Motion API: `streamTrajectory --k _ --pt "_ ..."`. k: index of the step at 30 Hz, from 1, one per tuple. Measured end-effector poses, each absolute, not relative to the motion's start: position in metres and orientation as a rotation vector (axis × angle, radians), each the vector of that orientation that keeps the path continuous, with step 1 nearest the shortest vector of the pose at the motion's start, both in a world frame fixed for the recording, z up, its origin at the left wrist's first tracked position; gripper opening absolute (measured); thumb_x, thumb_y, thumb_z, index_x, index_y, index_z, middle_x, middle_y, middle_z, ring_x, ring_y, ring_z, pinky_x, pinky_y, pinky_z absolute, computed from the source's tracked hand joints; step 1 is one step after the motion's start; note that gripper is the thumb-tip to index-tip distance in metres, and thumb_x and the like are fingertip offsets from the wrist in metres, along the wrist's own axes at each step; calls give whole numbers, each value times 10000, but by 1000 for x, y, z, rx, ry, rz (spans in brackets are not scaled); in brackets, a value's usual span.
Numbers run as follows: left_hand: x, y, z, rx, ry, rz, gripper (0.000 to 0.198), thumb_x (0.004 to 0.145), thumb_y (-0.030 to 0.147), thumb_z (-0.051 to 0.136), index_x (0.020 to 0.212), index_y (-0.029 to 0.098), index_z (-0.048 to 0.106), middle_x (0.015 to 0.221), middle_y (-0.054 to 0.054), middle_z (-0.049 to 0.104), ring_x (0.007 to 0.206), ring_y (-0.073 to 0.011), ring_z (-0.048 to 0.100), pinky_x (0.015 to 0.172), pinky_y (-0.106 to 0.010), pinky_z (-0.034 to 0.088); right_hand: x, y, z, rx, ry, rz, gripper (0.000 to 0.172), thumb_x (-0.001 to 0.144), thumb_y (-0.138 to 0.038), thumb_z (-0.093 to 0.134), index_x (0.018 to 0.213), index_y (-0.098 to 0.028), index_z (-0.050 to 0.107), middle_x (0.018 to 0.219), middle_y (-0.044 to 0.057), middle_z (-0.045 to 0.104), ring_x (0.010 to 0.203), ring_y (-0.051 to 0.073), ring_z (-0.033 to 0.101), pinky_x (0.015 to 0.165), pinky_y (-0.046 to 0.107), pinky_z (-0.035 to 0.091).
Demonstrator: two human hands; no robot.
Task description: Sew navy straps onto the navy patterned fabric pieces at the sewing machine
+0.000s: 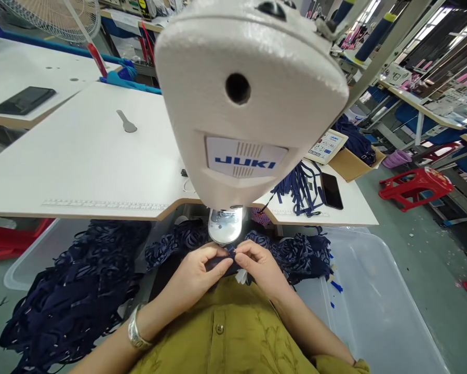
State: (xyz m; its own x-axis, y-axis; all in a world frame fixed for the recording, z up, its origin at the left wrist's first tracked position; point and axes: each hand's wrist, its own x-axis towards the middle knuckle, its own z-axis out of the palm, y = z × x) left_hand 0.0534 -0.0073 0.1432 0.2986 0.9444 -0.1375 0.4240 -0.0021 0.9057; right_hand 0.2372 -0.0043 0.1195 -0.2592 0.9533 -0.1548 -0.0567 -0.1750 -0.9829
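Head view: Juki sewing machine (241, 104) overhangs the white table (81, 156); just below its needle end lies the navy fabric piece (219, 264). Left hand (196, 275) and right hand (260, 267) each pinch it, fingertips almost meeting. Judged light, limp, slip-prone: best held along its edge.

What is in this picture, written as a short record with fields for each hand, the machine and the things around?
Left hand: pinches small dark navy fabric piece
Right hand: pinches the same piece
Machine: white JUKI sewing machine above the hands
Left side: heap of dark navy fabric
Right side: clear plastic bin
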Motion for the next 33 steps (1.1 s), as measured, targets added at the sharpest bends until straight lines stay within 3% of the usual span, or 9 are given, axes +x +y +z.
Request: streamTrajectory --k 4,10,13,17,21,28,33 --pt "55 -9 143 1734 1243 632 222 895 358 525 849 211 685 839 7 691 757 -135 619 698 -231 466 237 -4 123 -1076 -1438 1580 186 838 -378 648 948 -242 711 934 18 613 902 171 558 828 286 423" --pt "56 -13 142 1930 1265 677 197 915 300 503 934 226 684 828 7 677 729 -115 615 671 -215 458 226 -12 116 -1093 -1015 1542 87 802 -313 698 859 -247 698 816 -25 623 738 122 565 703 233 452" --pt "56 -16 147 2130 1298 705 208 939 285 469 940 223 668 738 14 615 675 -113 580 611 -220 427 228 -15 119 -1103 -1277 1344 49 827 -238 672 862 -251 704 867 -11 655 803 137 595 744 245 462" --pt "58 -21 152 2388 1319 804 195 955 259 448 1000 200 628 724 14 560 658 -125 546 591 -247 409 231 -19 121 -1028 -1452 1009 140 868 -149 608 871 -271 677 869 -11 659 831 136 606 774 252 464" --pt "62 -26 155 2553 1345 889 178 947 236 472 1063 178 593 729 11 540 653 -136 523 587 -264 403 229 -22 112 -964 -1473 909 176 872 -109 578 877 -273 641 846 -3 637 807 150 601 752 283 472" --pt "63 -28 157 2571 1359 903 132 944 217 470 981 187 593 707 14 522 629 -134 495 564 -263 380 228 -22 110 -914 -1494 838 180 870 -87 546 849 -255 604 821 0 604 763 149 591 702 279 469" --pt "58 -20 168 2421 1281 767 167 960 260 444 914 211 597 722 20 541 653 -124 525 575 -252 400 229 -17 127 -966 -1590 867 128 897 -134 513 901 -249 568 855 2 611 800 149 577 748 278 460"
